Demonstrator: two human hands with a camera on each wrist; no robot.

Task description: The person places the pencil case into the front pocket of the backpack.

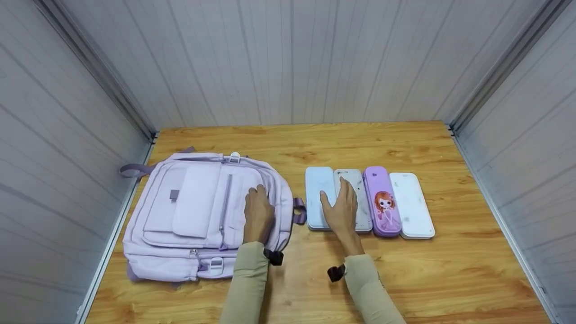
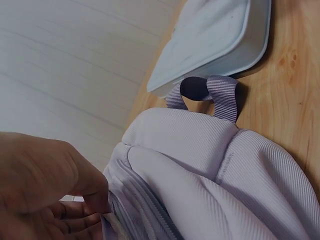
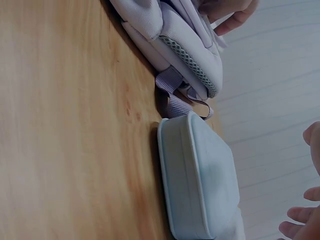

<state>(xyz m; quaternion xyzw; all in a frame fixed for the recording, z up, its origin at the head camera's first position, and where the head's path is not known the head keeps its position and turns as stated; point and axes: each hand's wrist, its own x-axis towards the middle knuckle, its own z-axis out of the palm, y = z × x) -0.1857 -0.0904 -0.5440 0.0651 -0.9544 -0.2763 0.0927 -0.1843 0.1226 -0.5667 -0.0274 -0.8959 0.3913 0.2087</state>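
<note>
A lilac backpack [image 1: 193, 198] lies flat on the left side of the wooden table. My left hand [image 1: 258, 211] is at its right-hand edge; in the left wrist view, thumb and fingers pinch the fabric edge beside a zipper [image 2: 155, 210]. Over the row of pencil cases hovers my right hand [image 1: 342, 213], its fingers spread and holding nothing. Beneath and around it lie a light blue pencil case [image 1: 318, 198] and a greyish one [image 1: 364, 218]. To their right are a purple pencil case [image 1: 378, 180] with a cartoon girl and a white pencil case [image 1: 411, 207].
Pale panelled walls [image 1: 288, 63] enclose the wooden table [image 1: 459, 270] at the back and both sides. A purple strap loop [image 1: 299, 210] sticks out from the backpack toward the light blue case. Another strap [image 1: 135, 169] extends at the far left.
</note>
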